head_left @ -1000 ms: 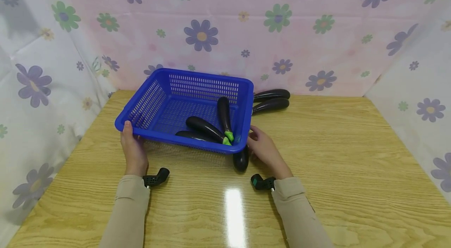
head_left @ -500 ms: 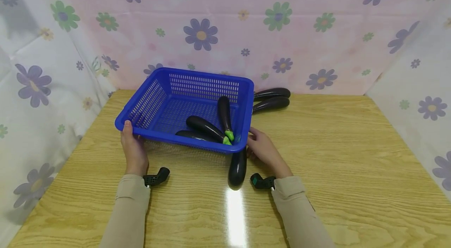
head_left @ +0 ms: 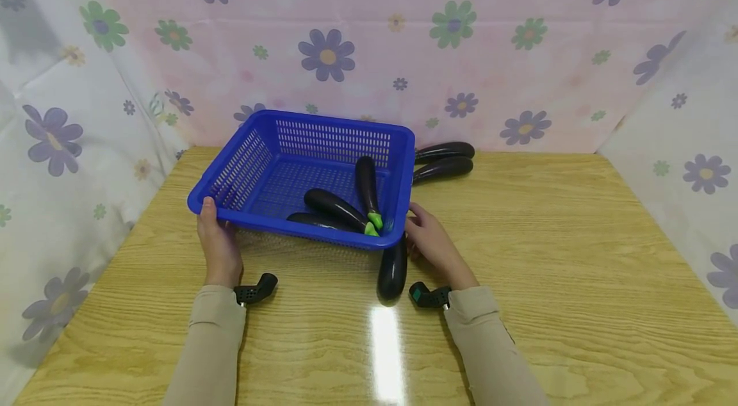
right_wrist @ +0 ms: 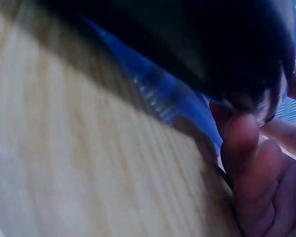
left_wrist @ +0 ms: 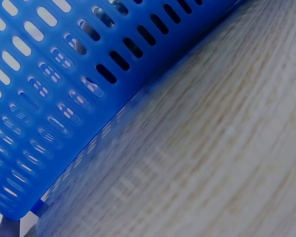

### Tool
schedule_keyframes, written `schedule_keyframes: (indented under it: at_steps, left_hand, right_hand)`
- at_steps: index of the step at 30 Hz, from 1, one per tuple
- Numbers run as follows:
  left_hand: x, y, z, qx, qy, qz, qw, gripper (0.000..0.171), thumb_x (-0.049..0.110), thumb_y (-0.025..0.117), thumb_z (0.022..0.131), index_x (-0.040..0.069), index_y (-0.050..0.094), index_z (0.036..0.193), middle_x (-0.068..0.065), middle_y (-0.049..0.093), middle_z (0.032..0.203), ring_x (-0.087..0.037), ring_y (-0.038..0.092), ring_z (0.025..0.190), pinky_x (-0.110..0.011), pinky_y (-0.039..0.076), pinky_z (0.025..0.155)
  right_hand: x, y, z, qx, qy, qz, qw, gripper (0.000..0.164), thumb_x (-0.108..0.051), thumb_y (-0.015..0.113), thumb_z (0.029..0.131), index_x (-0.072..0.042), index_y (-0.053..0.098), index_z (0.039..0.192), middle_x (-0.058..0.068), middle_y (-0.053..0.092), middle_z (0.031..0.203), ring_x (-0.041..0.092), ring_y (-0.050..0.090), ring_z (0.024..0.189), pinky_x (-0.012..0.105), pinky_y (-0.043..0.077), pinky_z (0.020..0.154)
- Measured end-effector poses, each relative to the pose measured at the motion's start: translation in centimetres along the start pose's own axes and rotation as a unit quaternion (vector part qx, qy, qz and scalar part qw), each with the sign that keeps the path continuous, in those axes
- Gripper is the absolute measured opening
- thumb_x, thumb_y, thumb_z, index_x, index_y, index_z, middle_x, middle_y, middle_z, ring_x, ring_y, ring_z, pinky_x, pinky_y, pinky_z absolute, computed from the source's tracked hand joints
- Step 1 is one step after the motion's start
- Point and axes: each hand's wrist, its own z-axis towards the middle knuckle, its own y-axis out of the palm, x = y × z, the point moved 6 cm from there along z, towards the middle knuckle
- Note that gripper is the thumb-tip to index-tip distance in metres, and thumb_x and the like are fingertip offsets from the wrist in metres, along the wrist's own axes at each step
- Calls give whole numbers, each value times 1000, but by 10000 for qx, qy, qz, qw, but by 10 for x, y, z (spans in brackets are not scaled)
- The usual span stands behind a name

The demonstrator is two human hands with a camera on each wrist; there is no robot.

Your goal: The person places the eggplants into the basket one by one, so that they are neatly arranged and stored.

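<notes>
A blue slotted plastic basket (head_left: 277, 185) sits left of centre. My left hand (head_left: 220, 252) grips its near left corner, thumb over the rim; the left wrist view shows the slotted wall (left_wrist: 49, 74) low against the table. Three dark eggplants lie inside toward the right: one upright in view (head_left: 366, 182), one slanting (head_left: 337, 207), one partly hidden by the near rim (head_left: 316, 220). Below the near right corner, another eggplant (head_left: 393, 275) points toward me. My right hand (head_left: 434, 246) holds it, fingertips (right_wrist: 242, 133) at its end; its upper part is hidden by the basket.
Two more eggplants, a rear one (head_left: 446, 150) and a nearer one (head_left: 445, 169), lie behind the basket's right side, partly covered by it. The wooden table (head_left: 553, 252) meets a flowered cloth backdrop (head_left: 375, 22) at the back, with cloth at both sides.
The eggplant at the right hand came out toward me, then drew back slightly and shifted right. The basket, the left hand and the other eggplants stayed in place.
</notes>
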Motion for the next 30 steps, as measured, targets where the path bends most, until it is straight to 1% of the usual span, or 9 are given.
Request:
schedule_keyframes:
  at_steps: [3, 10, 17, 21, 24, 30]
  left_hand:
    - [1, 1, 0, 13, -37, 11, 10000, 49, 44, 42, 90, 21, 36, 132, -8, 38, 133, -22, 35, 122, -36, 22, 105]
    - [1, 3, 3, -28, -19, -4, 10000, 51, 44, 43, 89, 20, 34, 133, -6, 37, 133, -20, 34, 123, -34, 22, 105]
    - [-1, 2, 3, -26, -28, 35, 10000, 51, 44, 43, 89, 20, 34, 133, -6, 36, 134, -19, 33, 123, -33, 22, 105]
    - [0, 2, 3, 9, -22, -40, 10000, 50, 43, 43, 90, 19, 36, 132, -7, 38, 133, -21, 35, 122, -35, 23, 104]
    - [0, 1, 3, 9, -11, -83, 10000, 49, 42, 43, 90, 18, 36, 132, -8, 38, 133, -22, 35, 122, -36, 23, 104]
    - [0, -1, 0, -36, -138, 79, 9999, 50, 44, 41, 91, 21, 33, 134, -5, 35, 135, -19, 32, 124, -34, 21, 106]
  right_hand:
    - [3, 0, 1, 83, -47, -47, 9999, 39, -36, 47, 91, -20, 44, 127, 12, 58, 75, 25, 53, 52, 40, 48, 45]
    - [2, -3, 2, 220, -288, -125, 9993, 38, -39, 46, 90, -22, 46, 125, 12, 58, 74, 26, 53, 51, 40, 47, 43]
    - [3, -4, 3, 327, -320, -88, 9989, 38, -37, 47, 90, -24, 46, 126, 11, 59, 75, 26, 53, 50, 39, 47, 43]
    - [3, -3, 3, 352, -321, -2, 9989, 37, -39, 48, 89, -27, 48, 124, 12, 58, 74, 26, 52, 49, 39, 47, 43]
    - [2, -2, 3, 362, -339, 13, 9988, 37, -39, 48, 89, -26, 48, 124, 11, 57, 73, 25, 51, 49, 39, 46, 42]
    - [2, -1, 2, 359, -314, -43, 9989, 37, -34, 47, 90, -22, 47, 125, 11, 56, 70, 25, 51, 48, 38, 46, 42]
